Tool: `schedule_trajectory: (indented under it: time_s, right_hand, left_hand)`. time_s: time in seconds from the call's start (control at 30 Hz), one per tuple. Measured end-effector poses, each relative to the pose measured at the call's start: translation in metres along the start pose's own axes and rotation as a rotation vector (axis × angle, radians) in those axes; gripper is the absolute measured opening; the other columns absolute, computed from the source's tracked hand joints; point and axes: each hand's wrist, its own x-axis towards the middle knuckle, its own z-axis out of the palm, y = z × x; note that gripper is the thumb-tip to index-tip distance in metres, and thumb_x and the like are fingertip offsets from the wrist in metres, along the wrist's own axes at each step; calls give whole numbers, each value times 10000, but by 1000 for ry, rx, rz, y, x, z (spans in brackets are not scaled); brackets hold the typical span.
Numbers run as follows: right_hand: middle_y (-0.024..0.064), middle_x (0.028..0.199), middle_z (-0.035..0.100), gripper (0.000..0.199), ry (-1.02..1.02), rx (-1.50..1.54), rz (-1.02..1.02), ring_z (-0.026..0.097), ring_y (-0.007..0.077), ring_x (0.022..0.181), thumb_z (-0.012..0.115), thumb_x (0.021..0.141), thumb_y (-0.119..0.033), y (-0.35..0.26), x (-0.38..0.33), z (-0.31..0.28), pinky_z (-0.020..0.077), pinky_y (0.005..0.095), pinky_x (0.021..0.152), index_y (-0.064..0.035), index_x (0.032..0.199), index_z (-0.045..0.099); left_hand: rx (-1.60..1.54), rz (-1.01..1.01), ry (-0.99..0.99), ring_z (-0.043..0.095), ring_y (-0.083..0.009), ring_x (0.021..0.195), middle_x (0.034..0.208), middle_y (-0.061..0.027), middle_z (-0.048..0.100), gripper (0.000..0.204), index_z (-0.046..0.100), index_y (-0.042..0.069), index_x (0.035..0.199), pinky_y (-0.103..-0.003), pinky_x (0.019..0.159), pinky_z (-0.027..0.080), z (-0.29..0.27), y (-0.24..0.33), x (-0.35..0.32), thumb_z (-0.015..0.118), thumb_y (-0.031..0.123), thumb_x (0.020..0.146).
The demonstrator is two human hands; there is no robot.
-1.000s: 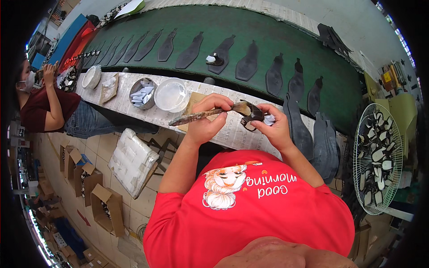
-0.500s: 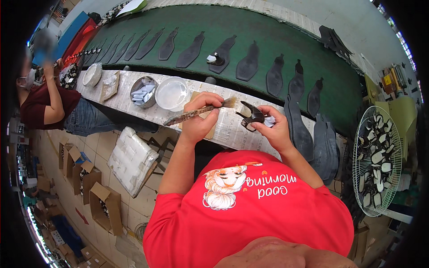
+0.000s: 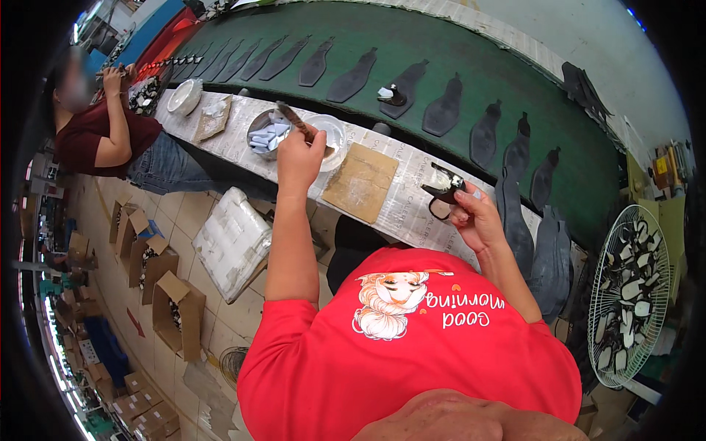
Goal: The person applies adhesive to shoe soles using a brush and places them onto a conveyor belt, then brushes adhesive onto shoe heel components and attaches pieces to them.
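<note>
My left hand point(image 3: 300, 163) is closed round the dark, mottled handle of a brush point(image 3: 290, 116). The brush's bristle end reaches into a round white bowl point(image 3: 340, 135), and my fingers hide part of it. Over the right part of the bench, my right hand point(image 3: 478, 217) pinches a small black shoe piece point(image 3: 440, 192). Its upturned inner face shows white smears, and a curved loop hangs below. A bit of white shows by the fingertips. A brown board point(image 3: 362, 181) lies between my hands.
Beyond the bench, a green belt point(image 3: 294, 99) carries a row of black sole-shaped pieces point(image 3: 443, 106). A tin point(image 3: 271, 131) of white pieces stands left of the bowl. A wire basket point(image 3: 629, 294) of black-and-white parts is at right. Another person point(image 3: 103, 140) stands at left.
My left hand has moved left with the brush, from beside the shoe piece to the white bowl. The shoe piece has turned in my right hand, showing its smeared inner face.
</note>
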Motion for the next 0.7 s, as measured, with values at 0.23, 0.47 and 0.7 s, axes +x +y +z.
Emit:
schedule_trajectory:
  time_s: [0.23, 0.47, 0.7]
  right_hand:
    - [-42, 672, 466, 116, -8, 136, 103, 378, 54, 536, 611, 876, -134, 1, -2, -3, 294, 215, 504, -72, 958, 558]
    - [-64, 613, 366, 135, -36, 165, 161, 373, 57, 545, 616, 882, -159, 8, 3, -7, 281, 219, 498, -120, 827, 498]
    - [-63, 633, 391, 105, -46, 103, 162, 366, 43, 532, 617, 879, -165, 8, 1, -6, 282, 212, 490, -105, 864, 532]
  left_hand:
    - [-269, -93, -61, 592, -123, 580, 691, -69, 625, 183, 613, -25, 882, -239, 571, 482, 4, -7, 7, 603, 154, 846]
    - [-818, 277, -318, 584, -134, 802, 900, -79, 621, 119, 588, 4, 931, -259, 728, 478, 19, 53, -55, 580, -7, 813]
    - [-607, 523, -428, 585, -197, 849, 918, -141, 622, 156, 585, -31, 921, -297, 764, 461, 38, 74, -75, 565, -37, 766]
